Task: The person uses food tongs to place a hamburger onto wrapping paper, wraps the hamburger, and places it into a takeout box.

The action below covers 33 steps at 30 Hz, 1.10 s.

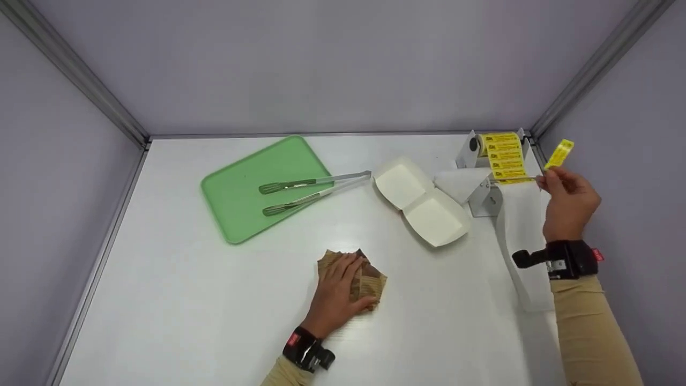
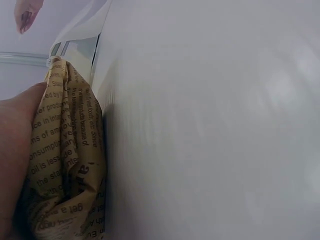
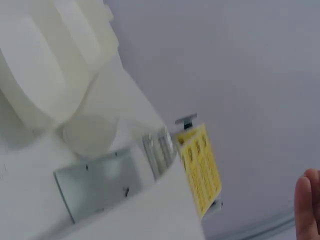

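Brown paper bundle (image 1: 371,288) beneath the left hand (image 1: 332,306), yellow label (image 1: 560,153) in the right hand (image 1: 571,202)

Glossy and white, the bench (image 1: 177,305) spans most of the head view. Toward its far left lies a green tray (image 1: 236,201), set at an angle. To the right, a long white strip (image 1: 528,241) trails toward the near side from a metal holder (image 1: 486,202). Left of that holder, a white hinged box (image 1: 437,217) stands fully opened, both shallow halves facing up. Metal tongs (image 1: 328,191), their arms spread, lie with ridged ends over the tray and the joined end just beside the box.

Nearer, on the bench, sits the bundle, crumpled and folded; its contents are hidden. Dark print covers the wrapper, and "oil is less" and "etc. Since" can be read. The left hand rests across its top, fingers laid over the paper and thumb apart.

Yellow labels (image 1: 504,155) in a row run off a roll at the far right; their dark lettering is too small to read. Smallest is the single label, raised beside the roll, one end pinched between the right hand's thumb and fingers.
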Tool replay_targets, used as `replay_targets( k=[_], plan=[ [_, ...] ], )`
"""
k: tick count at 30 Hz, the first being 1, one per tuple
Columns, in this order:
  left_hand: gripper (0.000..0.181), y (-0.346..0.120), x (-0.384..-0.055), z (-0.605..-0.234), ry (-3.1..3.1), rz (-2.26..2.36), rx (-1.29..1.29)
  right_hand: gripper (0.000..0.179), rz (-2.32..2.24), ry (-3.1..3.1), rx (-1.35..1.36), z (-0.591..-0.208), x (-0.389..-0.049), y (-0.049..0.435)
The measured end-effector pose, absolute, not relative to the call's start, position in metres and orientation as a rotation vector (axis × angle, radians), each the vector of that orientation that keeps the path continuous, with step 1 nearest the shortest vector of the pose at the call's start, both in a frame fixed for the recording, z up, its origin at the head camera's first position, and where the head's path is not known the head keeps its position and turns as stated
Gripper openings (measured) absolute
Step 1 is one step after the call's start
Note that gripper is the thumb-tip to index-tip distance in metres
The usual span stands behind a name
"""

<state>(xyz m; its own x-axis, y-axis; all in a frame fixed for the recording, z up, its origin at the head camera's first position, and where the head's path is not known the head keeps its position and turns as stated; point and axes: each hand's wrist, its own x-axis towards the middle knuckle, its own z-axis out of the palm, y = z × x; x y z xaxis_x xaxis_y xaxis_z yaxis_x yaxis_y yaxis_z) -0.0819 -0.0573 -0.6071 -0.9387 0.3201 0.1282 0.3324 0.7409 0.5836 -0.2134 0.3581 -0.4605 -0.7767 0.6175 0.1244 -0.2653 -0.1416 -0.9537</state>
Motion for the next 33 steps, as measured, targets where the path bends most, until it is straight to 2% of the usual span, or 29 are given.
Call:
replay_targets(
  k=[6, 10, 17, 21, 26, 33],
  plan=[
    [0.09, -0.057, -0.082, -0.606, -2.939, -0.975, -0.544, 0.02, 2.025, -1.902, -0.276, -0.459, -0.188, 0.297],
    [0.09, -0.057, -0.08, -0.606, -2.942, -0.98, -0.55, 0.019, 2.026, -2.11, -0.091, -0.469, -0.173, 0.26],
    [0.089, -0.058, -0.079, -0.607, -2.955, -0.945, -0.518, 0.021, 2.055, -2.453, 0.371, -0.51, -0.148, 0.207],
    [0.091, -0.056, -0.08, -0.607, -2.964, -0.948, -0.514, 0.021, 2.012, -2.65, 0.55, -0.539, -0.136, 0.188],
    [0.092, -0.055, -0.079, -0.606, -2.971, -0.933, -0.516, 0.022, 1.969, -2.766, 0.599, -0.563, -0.127, 0.173],
    [0.086, -0.055, -0.078, -0.608, -2.913, -0.905, -0.552, 0.012, 1.796, -2.82, 0.609, -0.583, -0.123, 0.166]
  ],
)
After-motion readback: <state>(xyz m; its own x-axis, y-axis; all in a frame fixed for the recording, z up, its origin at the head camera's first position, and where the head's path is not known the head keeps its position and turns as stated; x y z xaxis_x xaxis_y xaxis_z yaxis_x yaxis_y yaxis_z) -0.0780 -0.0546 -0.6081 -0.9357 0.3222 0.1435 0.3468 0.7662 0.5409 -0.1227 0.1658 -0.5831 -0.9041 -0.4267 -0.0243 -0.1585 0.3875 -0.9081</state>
